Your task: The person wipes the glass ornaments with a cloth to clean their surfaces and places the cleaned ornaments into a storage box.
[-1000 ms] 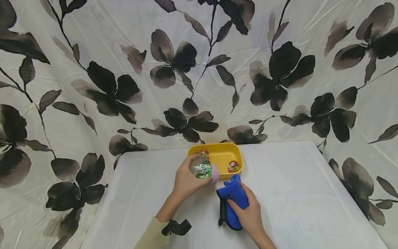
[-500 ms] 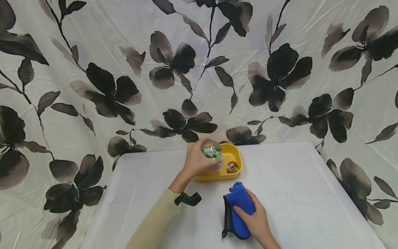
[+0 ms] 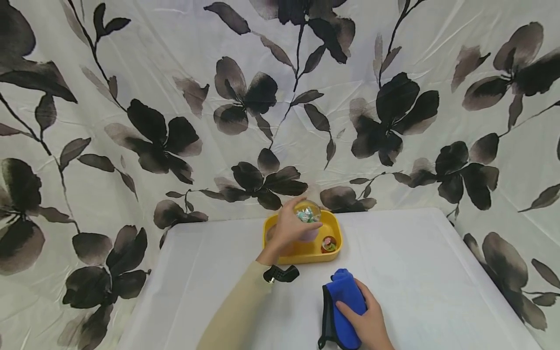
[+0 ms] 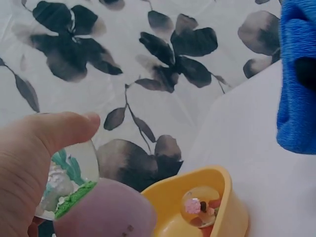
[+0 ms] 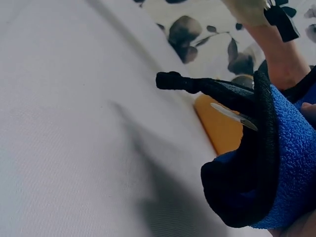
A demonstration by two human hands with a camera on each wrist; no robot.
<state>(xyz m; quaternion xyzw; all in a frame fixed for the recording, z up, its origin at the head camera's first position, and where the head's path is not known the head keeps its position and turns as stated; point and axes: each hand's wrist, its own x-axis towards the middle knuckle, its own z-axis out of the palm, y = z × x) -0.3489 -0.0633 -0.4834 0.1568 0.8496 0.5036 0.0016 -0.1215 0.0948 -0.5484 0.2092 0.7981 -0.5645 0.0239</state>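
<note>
My left hand (image 3: 290, 226) grips a snow globe (image 3: 308, 212) by its clear dome, over the yellow tray (image 3: 302, 258) at the back of the table. In the left wrist view the globe's lilac base (image 4: 106, 210) shows below green and white bits inside the dome. A smaller globe (image 3: 328, 244) with a pink figure sits in the tray's right end. My right hand (image 3: 369, 318) holds a folded blue cloth (image 3: 345, 304) with black edging, in front of the tray. In the right wrist view the cloth's black-trimmed edge and loop (image 5: 173, 81) hang above the table.
A white table (image 3: 210, 272) carries the tray near its back edge. Behind it hangs a floral curtain (image 3: 315, 146). Another round object (image 3: 270, 233) in the tray's left end is partly hidden by my left hand.
My left hand has carried the snow globe right and back, from the tray's front left to over its middle. My right hand and the cloth have shifted slightly right and nearer me.
</note>
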